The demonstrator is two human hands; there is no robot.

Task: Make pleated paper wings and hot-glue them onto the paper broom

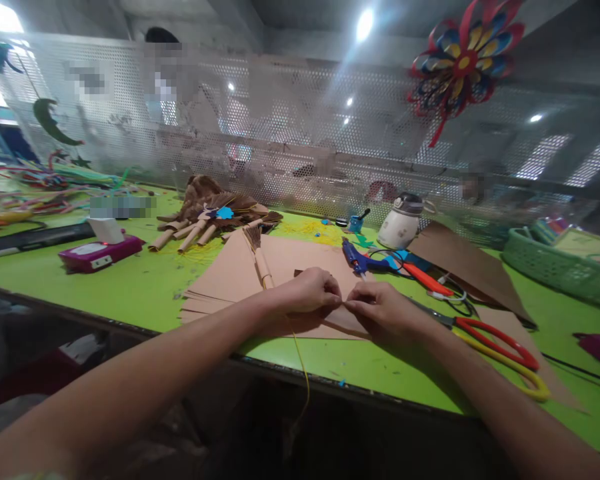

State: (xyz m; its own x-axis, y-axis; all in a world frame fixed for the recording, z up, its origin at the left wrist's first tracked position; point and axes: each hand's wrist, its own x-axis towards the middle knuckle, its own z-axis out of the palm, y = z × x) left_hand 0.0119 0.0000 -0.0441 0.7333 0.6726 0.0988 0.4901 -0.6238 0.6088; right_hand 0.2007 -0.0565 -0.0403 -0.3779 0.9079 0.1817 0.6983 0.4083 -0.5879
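Observation:
Over the front part of the brown paper sheets (225,273), my left hand (315,291) and my right hand (375,305) almost meet, fingertips pinched. Between and below them shows a strip of brown paper (347,320), which both hands hold. A small rolled paper broom (263,267) with a fringed top lies on the sheets, left of my left hand. A yellow string (303,360) hangs over the table's front edge. Behind my right hand lies a blue glue gun (365,259). Scissors (497,343) with red and yellow handles lie to its right.
More paper brooms (195,230) are piled at the back left, near a purple box (100,253). A white bottle (401,220) stands at the back, a green basket (555,267) at the right. Darker brown paper (470,267) and cables lie right of the glue gun.

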